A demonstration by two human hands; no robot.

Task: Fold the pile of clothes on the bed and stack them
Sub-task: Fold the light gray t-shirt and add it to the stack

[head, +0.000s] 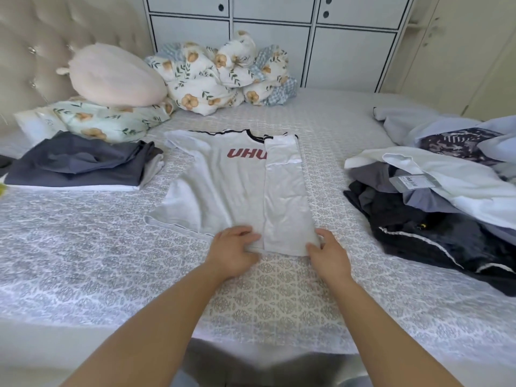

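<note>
A light grey T-shirt (223, 185) with red letters and a black collar lies flat in the middle of the bed (83, 261). Its right side is folded inward over the front. My left hand (233, 254) pinches the bottom hem near the fold line. My right hand (328, 254) grips the hem's right corner. A stack of folded dark blue-grey clothes (81, 166) sits at the left. An unfolded pile of dark, white and pale blue garments (435, 196) lies at the right.
A pink plush cushion (114, 75) and floral pillows (109, 121) lie by the tufted headboard (36, 43). A bunched floral duvet (223, 74) sits at the far side before white cabinets (279, 32). The bed's near edge runs below my forearms.
</note>
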